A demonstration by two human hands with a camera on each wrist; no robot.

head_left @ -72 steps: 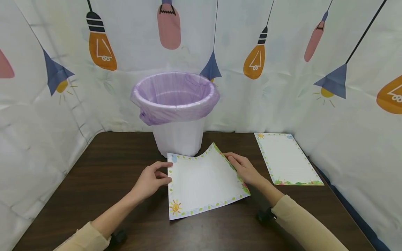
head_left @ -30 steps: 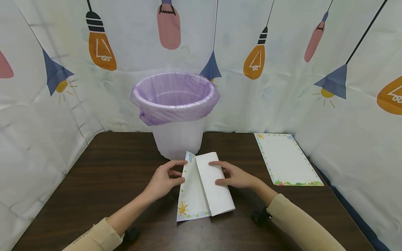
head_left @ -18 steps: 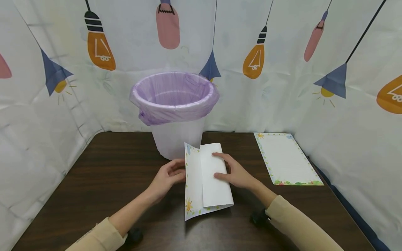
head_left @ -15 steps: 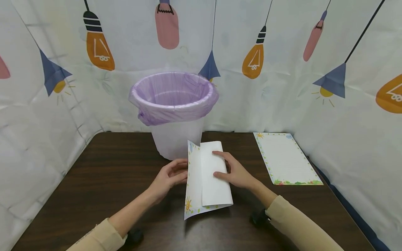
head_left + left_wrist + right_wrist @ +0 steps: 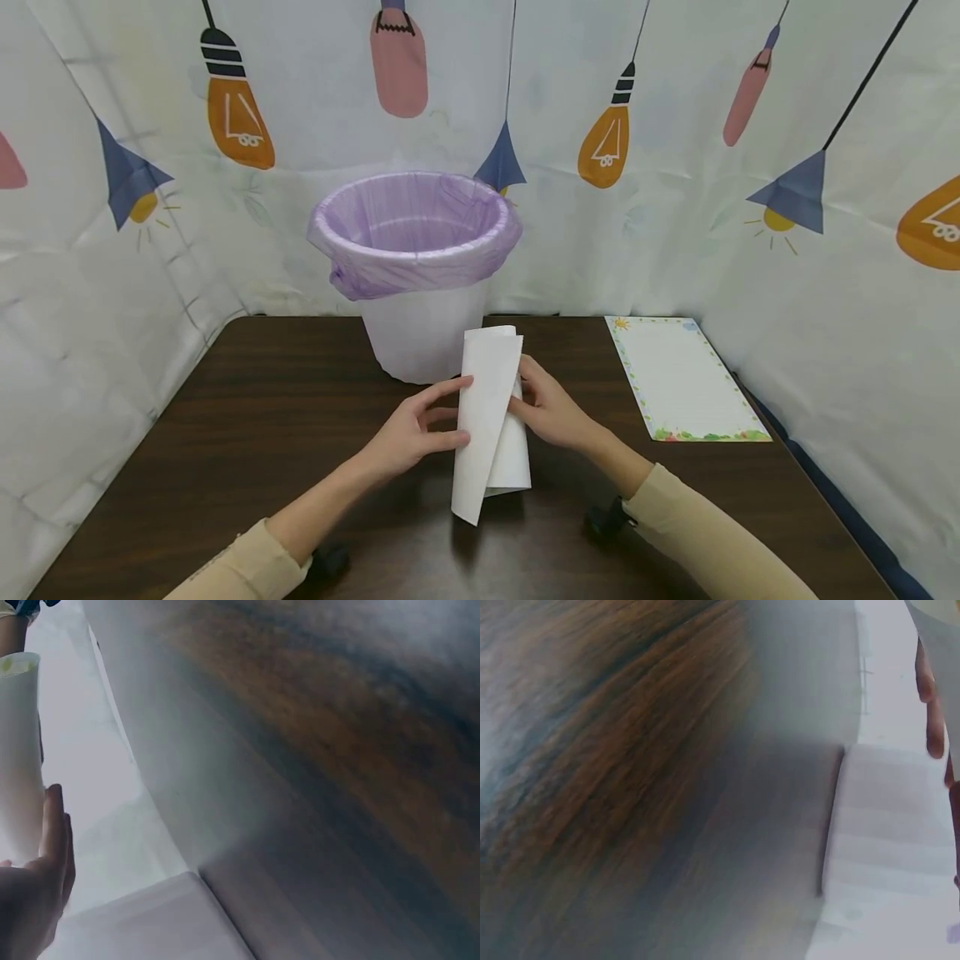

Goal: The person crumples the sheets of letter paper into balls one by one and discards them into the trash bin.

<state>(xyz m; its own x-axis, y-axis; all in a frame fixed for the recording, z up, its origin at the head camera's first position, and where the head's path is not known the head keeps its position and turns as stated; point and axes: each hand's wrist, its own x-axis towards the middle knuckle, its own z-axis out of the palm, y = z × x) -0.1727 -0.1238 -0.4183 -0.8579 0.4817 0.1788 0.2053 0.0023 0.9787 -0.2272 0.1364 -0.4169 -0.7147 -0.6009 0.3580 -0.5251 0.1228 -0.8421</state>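
Observation:
A sheet of paper (image 5: 487, 400), folded over from both sides with its plain white back outward, is held up off the table in the middle of the head view. My left hand (image 5: 408, 433) pinches its left fold between thumb and fingers. On the other side my right hand (image 5: 551, 408) grips the right edge, some of its fingers hidden behind the paper. The left wrist view catches the paper as a pale roll (image 5: 19, 757) above the left hand (image 5: 41, 885). Only a strip of the paper (image 5: 941, 667) shows in the right wrist view.
Behind the paper stands a white bin (image 5: 427, 333) with a purple liner (image 5: 420, 271). A second sheet with a printed border (image 5: 686, 379) lies flat at the table's back right. The dark wooden table (image 5: 285, 400) meets a patterned curtain (image 5: 675, 233) at the back.
The paper was spread flat between both hands. Its right side was folded inward first; now the left side lies over it, and the printed border is out of sight in the head view.

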